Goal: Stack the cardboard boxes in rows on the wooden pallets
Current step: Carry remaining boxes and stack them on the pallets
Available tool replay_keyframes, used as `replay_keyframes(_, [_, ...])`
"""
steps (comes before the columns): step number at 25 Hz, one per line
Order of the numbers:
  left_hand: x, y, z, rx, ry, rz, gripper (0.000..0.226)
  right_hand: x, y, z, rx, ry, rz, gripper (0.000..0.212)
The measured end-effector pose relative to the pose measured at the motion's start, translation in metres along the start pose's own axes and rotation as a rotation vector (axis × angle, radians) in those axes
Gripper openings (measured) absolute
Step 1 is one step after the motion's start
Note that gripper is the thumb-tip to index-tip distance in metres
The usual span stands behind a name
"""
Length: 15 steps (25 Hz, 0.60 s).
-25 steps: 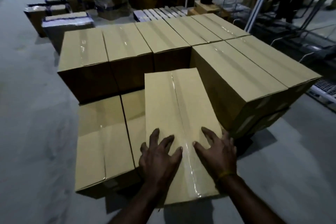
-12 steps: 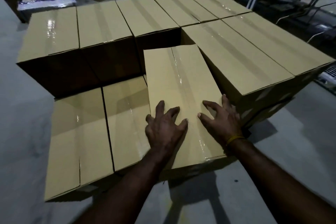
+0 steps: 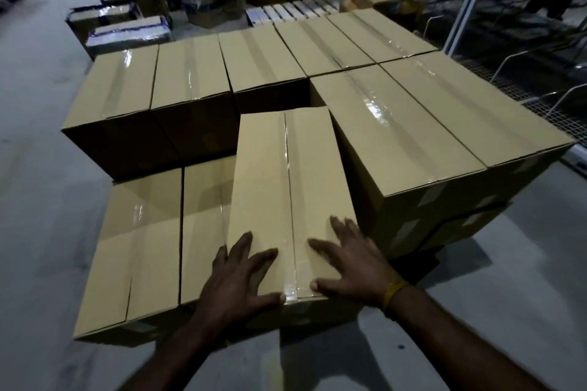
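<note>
Seating the taped cardboard box (image 3: 287,187) on the lower layer, just beside the taller right-hand stack (image 3: 422,149). Left hand (image 3: 236,276) and right hand (image 3: 352,259) flat on its near end, grip spread. Next, probably: pushing forward into the dark gap (image 3: 273,103).

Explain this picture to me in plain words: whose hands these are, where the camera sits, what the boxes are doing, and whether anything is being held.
There is no machine here. A person wears a camera on the head, looking forward and down, so you see their own arms. The left hand and right hand lie flat, fingers spread, on the near end of a taped cardboard box. Nothing is gripped; the palms only press on it. That box sits in the upper layer, beside a taller row of boxes on its right and above lower boxes on its left. The right wrist wears a yellow band. More cartons stand on the grey floor behind.
</note>
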<state>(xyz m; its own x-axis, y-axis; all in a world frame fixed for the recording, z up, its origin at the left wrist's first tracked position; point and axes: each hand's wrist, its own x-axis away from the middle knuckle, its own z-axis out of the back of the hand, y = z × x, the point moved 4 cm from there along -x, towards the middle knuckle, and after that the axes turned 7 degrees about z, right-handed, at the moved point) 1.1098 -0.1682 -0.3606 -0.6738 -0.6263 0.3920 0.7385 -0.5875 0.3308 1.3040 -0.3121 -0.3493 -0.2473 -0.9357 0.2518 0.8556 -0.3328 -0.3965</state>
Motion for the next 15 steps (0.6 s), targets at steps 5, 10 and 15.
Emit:
replay_keyframes(5, [0.011, 0.015, -0.003, -0.075, -0.04, -0.019, 0.089, 0.019, -0.003, -0.006, 0.132, -0.071, 0.108, 0.078])
replay_keyframes(10, [0.014, 0.027, -0.006, -0.046, -0.013, -0.006, 0.089, 0.03, 0.002, 0.002, 0.137, -0.04, 0.107, 0.071])
replay_keyframes(15, [0.007, 0.055, -0.012, -0.012, 0.039, -0.005, 0.084, 0.041, 0.028, 0.01, 0.078, 0.051, 0.002, 0.064])
